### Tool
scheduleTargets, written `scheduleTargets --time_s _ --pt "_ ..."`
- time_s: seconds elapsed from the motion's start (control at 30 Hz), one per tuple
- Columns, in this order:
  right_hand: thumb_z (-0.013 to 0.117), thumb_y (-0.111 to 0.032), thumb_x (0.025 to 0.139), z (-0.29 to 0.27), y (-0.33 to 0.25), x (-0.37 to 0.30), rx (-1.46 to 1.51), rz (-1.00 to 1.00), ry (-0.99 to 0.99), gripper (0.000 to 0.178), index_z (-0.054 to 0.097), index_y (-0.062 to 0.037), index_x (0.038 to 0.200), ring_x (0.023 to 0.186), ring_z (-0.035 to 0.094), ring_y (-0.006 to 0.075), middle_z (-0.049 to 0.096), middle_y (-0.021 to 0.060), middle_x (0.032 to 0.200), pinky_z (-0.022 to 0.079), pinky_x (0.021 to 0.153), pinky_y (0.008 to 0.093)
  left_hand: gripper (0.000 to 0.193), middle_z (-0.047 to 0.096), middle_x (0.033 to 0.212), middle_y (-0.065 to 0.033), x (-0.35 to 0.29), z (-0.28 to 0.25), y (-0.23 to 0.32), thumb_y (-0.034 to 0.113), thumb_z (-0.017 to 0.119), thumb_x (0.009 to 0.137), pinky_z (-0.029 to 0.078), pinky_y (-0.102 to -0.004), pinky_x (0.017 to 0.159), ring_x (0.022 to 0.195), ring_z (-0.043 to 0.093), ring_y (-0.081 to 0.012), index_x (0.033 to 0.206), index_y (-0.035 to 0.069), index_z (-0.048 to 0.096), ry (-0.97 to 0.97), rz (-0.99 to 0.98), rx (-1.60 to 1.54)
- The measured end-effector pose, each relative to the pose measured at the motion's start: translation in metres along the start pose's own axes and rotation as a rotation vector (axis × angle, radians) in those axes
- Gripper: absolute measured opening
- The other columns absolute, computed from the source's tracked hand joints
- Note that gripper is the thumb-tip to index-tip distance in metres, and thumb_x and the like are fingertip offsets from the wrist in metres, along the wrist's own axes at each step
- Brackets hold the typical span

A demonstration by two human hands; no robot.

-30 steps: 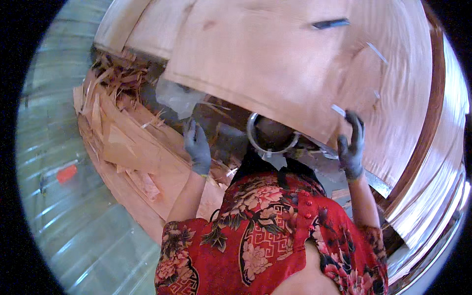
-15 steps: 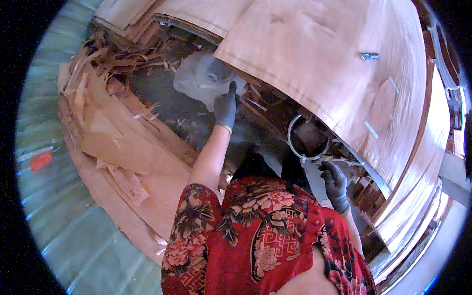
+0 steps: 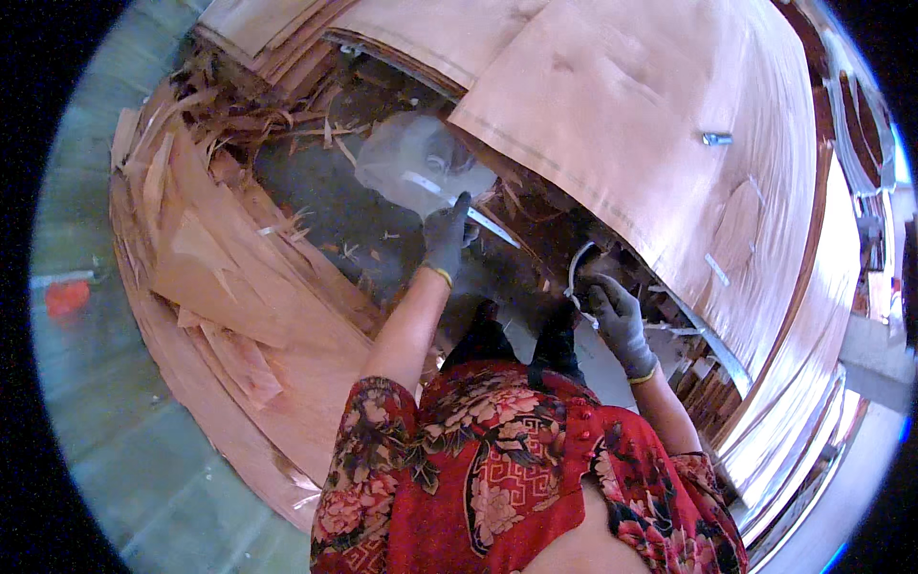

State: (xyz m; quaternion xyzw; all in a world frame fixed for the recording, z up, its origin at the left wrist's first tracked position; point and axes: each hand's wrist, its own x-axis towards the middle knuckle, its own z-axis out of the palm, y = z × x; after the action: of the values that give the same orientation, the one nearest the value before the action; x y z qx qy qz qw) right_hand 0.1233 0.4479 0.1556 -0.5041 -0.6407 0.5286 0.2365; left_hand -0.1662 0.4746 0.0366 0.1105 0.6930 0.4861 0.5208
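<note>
My left hand (image 3: 447, 237), in a grey glove, has its fingers closed around a long thin white strip (image 3: 493, 226). Behind the strip, on the dark floor, lies a translucent whitish plastic bag (image 3: 402, 158) with a round form showing in it. My right hand (image 3: 618, 323), gloved alike, is closed at the edge of a pale round ring (image 3: 576, 266) beside the sheet stack. Its fingers cover much of the ring, and what lies inside it is mostly hidden.
Large thin wood veneer sheets (image 3: 612, 124) are stacked ahead and to the right, with a small metallic tool (image 3: 716, 139) on top. More veneer pieces (image 3: 229, 277) lie in a pile at left. Torn wood scraps (image 3: 258, 129) litter the far floor. An orange-red piece (image 3: 67, 298) rests on the greenish floor.
My right hand has moved forward and left onto the ring, covering part of it. My left hand has drawn back slightly from the plastic bag, and the white strip now shows in it.
</note>
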Motion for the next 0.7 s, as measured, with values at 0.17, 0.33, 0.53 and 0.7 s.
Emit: scheduleTargets --time_s 0.17,0.33,0.53,0.7 --pt "0.049 -0.007 0.089 0.007 0.004 -0.018 -0.023 0.051 -0.106 0.019 0.057 0.0031 0.103 0.079 0.054 0.0116 0.061 0.0074 0.086 0.045 0.071 0.0255 0.018 0.058 0.056 -0.0089 0.032 -0.006 -0.020 0.019 0.061 0.080 0.041 -0.0269 0.037 0.042 0.054 -0.0166 0.072 0.003 0.059 -0.053 -0.022 -0.174" --pt "0.049 -0.007 0.089 -0.008 0.027 -0.021 0.073 0.184 -0.011 0.020 0.056 0.0023 0.105 0.079 0.052 0.0098 0.060 0.0056 0.087 0.044 0.070 0.0237 0.015 0.063 0.068 -0.0084 -0.028 0.013 0.001 0.018 0.060 0.079 0.048 -0.0291 0.054 0.058 0.059 -0.0169 0.076 0.003 0.063 -0.567 0.454 0.259" --pt "0.045 -0.007 0.091 0.010 -0.011 0.048 0.141 0.002 -0.011 0.022 0.055 0.0018 0.109 0.085 0.053 0.0108 0.060 0.0056 0.094 0.045 0.076 0.0242 0.022 0.063 0.078 -0.0080 -0.073 0.043 -0.020 0.022 0.060 0.078 0.050 -0.0334 0.068 0.075 0.061 -0.0221 0.094 0.006 0.063 -0.310 0.680 0.741" --pt "0.044 -0.007 0.091 0.020 -0.021 0.031 0.074 -0.036 -0.153 0.022 0.056 0.0024 0.107 0.083 0.054 0.0114 0.060 0.0052 0.094 0.045 0.072 0.0242 0.034 0.062 0.065 -0.0140 0.015 -0.010 -0.009 0.035 0.059 0.079 0.047 -0.0427 0.061 0.065 0.062 -0.0270 0.070 0.002 0.063 0.098 0.066 0.083"
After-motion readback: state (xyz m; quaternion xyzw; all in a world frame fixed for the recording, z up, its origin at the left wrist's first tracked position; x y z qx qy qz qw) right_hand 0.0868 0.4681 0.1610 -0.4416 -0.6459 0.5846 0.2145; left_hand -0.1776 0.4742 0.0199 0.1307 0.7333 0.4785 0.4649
